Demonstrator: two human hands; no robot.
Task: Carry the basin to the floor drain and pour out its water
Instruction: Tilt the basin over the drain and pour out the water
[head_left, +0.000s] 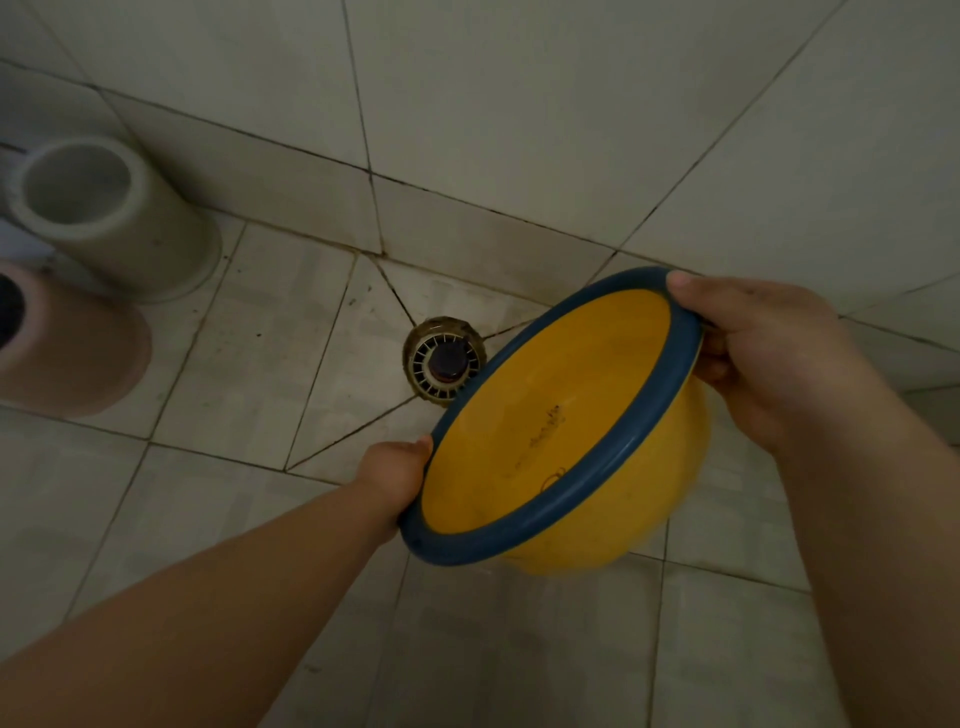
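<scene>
Pour step, likely near end: yellow basin (561, 441) tipped steeply left, just right of floor drain (441, 362). Left hand (397, 475), right hand (763, 358) clamp blue rim (519, 530). No water visible; next, level basin.

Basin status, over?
Both hands, left and right, grip the basin rim. Basin tilted steeply beside the floor drain, no water visible. Nothing blocking.

My basin (550, 431) is smooth yellow plastic with a blue rim; the floor (249, 332) is matt, grimy tile.
</scene>
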